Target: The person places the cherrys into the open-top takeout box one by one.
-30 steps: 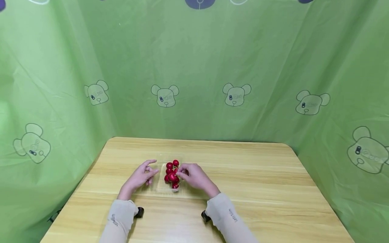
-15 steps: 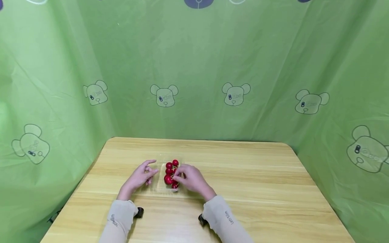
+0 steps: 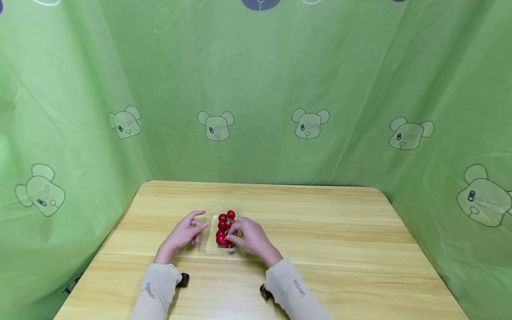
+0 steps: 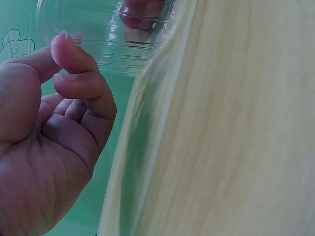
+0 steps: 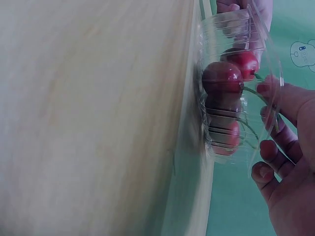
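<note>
A clear plastic container point(image 3: 214, 251) stands on the table with several red cherries point(image 3: 222, 218) grouped along its right part. My right hand point(image 3: 252, 238) is over its right side, thumb and forefinger pinching a green cherry stem point(image 5: 254, 92). The cherry point(image 5: 221, 78) on that stem sits low inside the container, beside other cherries. On the opposite side, my left hand point(image 3: 185, 231) has its fingers loosely bent and holds nothing. In the left wrist view its fingertips point(image 4: 66, 42) overlap the container's wall.
The wooden table point(image 3: 340, 231) has rounded far corners. Green curtains point(image 3: 256, 89) with bear heads surround its back and sides. A black wrist device point(image 3: 184, 280) shows at the left cuff, and another point(image 3: 265, 292) at the right cuff.
My right hand has shifted left and slightly toward me, carrying the pinched cherry from on top of the pile to the container's near left part of the group. The left hand stays put.
</note>
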A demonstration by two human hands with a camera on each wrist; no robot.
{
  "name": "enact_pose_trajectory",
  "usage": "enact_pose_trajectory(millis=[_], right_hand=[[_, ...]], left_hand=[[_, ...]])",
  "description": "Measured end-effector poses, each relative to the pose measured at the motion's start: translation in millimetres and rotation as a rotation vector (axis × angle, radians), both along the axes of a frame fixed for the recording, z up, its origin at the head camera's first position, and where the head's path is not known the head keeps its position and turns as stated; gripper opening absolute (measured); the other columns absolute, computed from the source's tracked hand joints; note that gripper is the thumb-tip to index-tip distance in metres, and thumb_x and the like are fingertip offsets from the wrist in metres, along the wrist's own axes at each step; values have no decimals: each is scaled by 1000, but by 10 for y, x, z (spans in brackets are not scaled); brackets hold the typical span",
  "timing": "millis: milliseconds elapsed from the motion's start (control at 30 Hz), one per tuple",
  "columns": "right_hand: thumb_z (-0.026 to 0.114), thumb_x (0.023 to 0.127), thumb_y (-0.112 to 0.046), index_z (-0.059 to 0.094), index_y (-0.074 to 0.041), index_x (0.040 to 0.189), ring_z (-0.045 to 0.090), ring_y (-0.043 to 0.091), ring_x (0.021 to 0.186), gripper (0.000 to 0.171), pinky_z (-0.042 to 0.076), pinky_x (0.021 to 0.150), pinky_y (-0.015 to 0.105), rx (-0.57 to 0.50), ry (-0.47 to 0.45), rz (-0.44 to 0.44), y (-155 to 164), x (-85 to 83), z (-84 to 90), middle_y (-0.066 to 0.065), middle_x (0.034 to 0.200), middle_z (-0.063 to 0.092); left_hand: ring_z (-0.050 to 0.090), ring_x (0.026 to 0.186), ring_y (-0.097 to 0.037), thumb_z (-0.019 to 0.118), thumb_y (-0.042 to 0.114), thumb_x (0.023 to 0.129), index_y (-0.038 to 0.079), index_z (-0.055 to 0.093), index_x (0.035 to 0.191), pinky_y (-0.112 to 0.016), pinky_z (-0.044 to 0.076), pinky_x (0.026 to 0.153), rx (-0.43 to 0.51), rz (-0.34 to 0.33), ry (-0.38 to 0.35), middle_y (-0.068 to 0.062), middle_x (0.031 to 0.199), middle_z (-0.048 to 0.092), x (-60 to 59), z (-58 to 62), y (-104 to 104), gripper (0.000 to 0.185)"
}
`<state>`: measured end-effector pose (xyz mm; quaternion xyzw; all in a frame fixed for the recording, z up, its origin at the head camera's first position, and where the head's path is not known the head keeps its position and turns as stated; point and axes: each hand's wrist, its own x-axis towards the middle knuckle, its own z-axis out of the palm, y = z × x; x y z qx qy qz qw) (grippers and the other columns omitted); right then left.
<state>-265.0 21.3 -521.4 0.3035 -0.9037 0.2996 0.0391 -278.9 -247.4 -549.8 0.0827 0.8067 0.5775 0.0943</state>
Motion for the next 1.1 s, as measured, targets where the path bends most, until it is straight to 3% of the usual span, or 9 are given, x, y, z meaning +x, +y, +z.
enact_pose_trajectory(millis=[100, 200, 533, 900, 1100], right_hand=[[79, 93, -30, 77, -21, 84, 68, 22, 110, 13, 54, 102, 41, 11, -7, -13, -15, 5, -1, -8, 90, 69], [80, 92, -30, 77, -22, 84, 63, 28, 128, 12, 47, 115, 46, 16, -13, -21, -22, 7, -1, -6, 93, 72], [81, 91, -29, 79, -23, 84, 60, 30, 133, 10, 42, 119, 47, 43, -19, -20, -34, -9, -29, -8, 92, 75], [80, 92, -28, 79, -23, 85, 58, 31, 136, 9, 40, 121, 48, 43, -35, -26, -34, -16, -42, -5, 97, 76], [80, 93, -29, 78, -23, 85, 58, 32, 137, 10, 39, 121, 49, 42, -40, -25, -33, -12, -39, -4, 100, 77]], left_hand=[[55, 57, -11, 68, 22, 101, 3, 35, 157, -23, 49, 51, 9, 1, -6, -17, 92, 65, 7, 3, 1, 67], [55, 57, -12, 68, 22, 101, 1, 35, 156, -24, 49, 50, 12, -5, 2, -20, 92, 65, 8, 10, 5, 67], [55, 56, -11, 68, 23, 102, 2, 35, 157, -24, 49, 51, 9, 0, -10, -15, 89, 66, 4, 6, 8, 68], [54, 56, -12, 68, 22, 101, 1, 35, 156, -24, 49, 50, -2, -6, 10, -23, 93, 66, 10, -1, 4, 67], [55, 56, -11, 68, 23, 101, 2, 35, 157, -24, 49, 51, -2, 0, -2, -19, 92, 66, 2, -6, 1, 68]])
